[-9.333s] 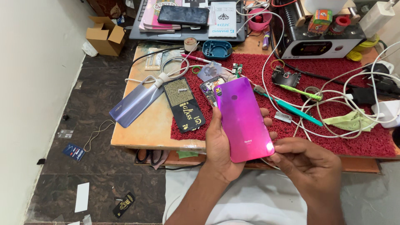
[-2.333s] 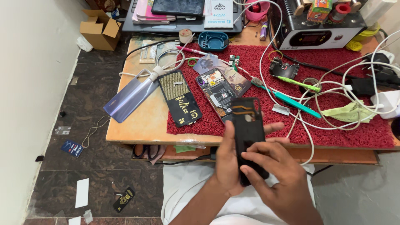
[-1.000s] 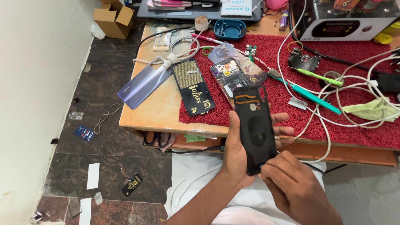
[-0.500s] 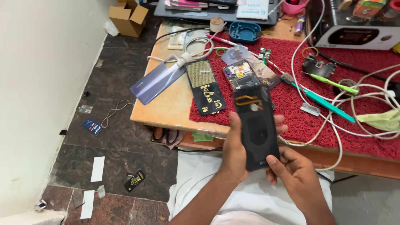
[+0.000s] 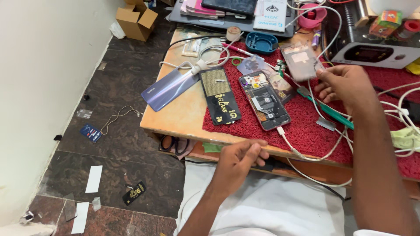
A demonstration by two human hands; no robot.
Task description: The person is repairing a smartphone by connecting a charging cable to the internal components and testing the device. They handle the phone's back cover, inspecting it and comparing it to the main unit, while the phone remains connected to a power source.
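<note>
Lifting clear case (image 5: 301,60) with right hand (image 5: 345,83), fingertips pinched on its edge; keep clear of cables. Left hand (image 5: 238,161) loosely curled, empty.

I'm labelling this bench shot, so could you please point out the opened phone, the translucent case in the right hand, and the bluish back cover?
opened phone (image 5: 264,100), head view, on its exposed middle.
translucent case (image 5: 299,60), head view, on its flat centre.
bluish back cover (image 5: 168,87), head view, on its glossy middle.

The scene is evenly and brightly lit by soft light; shadows are faint. Mild glare is seen on the violet back cover (image 5: 168,86). Slight motion blur is noted on the right hand (image 5: 343,83).
</note>
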